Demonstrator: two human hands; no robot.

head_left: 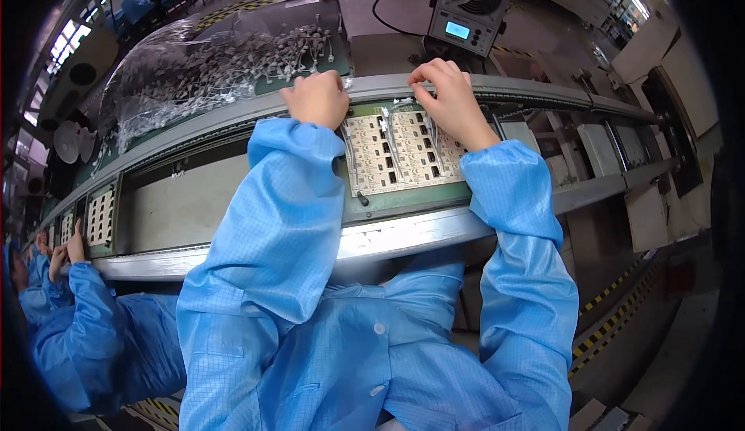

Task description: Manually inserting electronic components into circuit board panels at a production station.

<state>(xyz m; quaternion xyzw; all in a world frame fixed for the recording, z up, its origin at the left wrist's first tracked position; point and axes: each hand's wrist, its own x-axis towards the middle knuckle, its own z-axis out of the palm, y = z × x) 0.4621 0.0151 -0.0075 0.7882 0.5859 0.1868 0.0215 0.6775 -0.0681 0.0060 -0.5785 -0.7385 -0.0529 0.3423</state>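
In the head view, a pale circuit panel (369, 163) with rows of black parts lies on a green carrier (415, 199), between the conveyor's near rail (388, 238) and its far rail (535, 90). A black peg (362, 198) stands at the carrier's near left corner. White wires (392, 145) run across the panel from its far edge toward the near one.

The left hand (317, 101) is over the far rail, just beyond the panel's far left corner, fingers bent; whether it holds anything I cannot tell, as its grip is hidden. The right hand (454, 103) is loosely curled above the panel's far edge, thumb and forefinger near a white plug (403, 102) (contact is too small to make out).

Beyond the far rail, left of the panel, lies a heap of white wired connectors (256, 58) amid clear plastic.

The step in hand seems to be placing wired connectors along the panel's far edge; the next move would call for a fine fingertip pinch, aligning a plug without dragging the wires.
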